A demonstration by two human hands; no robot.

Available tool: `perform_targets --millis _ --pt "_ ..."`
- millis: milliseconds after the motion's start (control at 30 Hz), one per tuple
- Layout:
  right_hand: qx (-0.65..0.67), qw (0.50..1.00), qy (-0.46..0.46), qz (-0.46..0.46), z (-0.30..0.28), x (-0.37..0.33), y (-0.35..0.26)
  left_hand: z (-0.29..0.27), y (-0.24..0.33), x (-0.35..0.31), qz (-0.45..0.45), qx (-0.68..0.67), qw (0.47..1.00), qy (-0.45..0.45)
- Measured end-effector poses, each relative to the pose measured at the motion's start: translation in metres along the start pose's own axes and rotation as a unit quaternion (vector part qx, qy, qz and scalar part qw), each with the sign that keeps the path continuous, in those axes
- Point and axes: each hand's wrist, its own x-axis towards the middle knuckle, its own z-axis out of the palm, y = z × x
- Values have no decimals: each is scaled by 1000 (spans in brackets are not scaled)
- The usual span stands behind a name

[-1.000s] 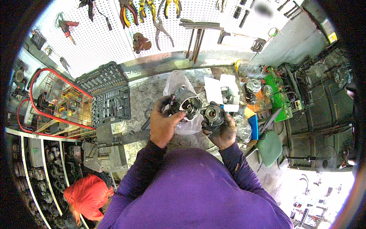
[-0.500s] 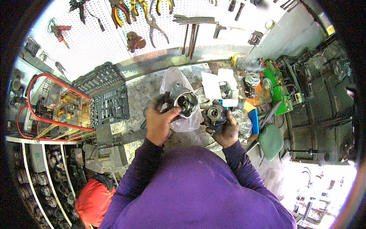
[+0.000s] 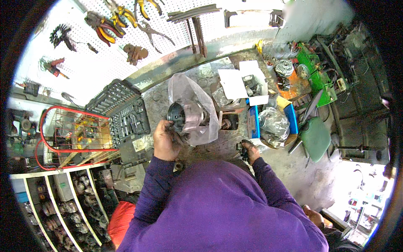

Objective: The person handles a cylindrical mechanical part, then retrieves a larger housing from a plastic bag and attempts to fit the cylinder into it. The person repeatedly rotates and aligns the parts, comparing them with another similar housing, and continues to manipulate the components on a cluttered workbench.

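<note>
My left hand (image 3: 166, 142) is closed around the dark end of a cylindrical metal motor housing (image 3: 194, 115); its silver body points right. Behind and partly under the housing, a clear plastic bag (image 3: 183, 86) lies on the worktop. My right hand (image 3: 252, 152) is lower and to the right, near the bench's front edge. Its fingers close on a small dark part (image 3: 241, 150), whose exact kind I cannot make out. Between the hands and farther back, a round metal piece (image 3: 226, 124) sits in a dark square recess or tray.
An open socket set (image 3: 130, 119) and a red-rimmed wire basket (image 3: 79, 130) stand left. Rightward are a blue box (image 3: 253, 122) with plastic-wrapped parts, a white carton (image 3: 231, 83), green crates (image 3: 321, 86) and a green chair (image 3: 316, 138). Pliers (image 3: 100, 26) hang on the pegboard.
The housing has turned from its open end facing me to lying sideways. My right hand has come nearer to me, away from the housing. The whole view has shifted and tilted.
</note>
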Motion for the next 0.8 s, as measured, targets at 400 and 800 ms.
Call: perform_targets --millis 400,800 --pt "-470 870 58 -137 -8 69 33 22 5 -13 -60 -21 997 -41" --pt "-600 793 2 -101 -4 99 43 27 -8 -20 -2 60 996 60"
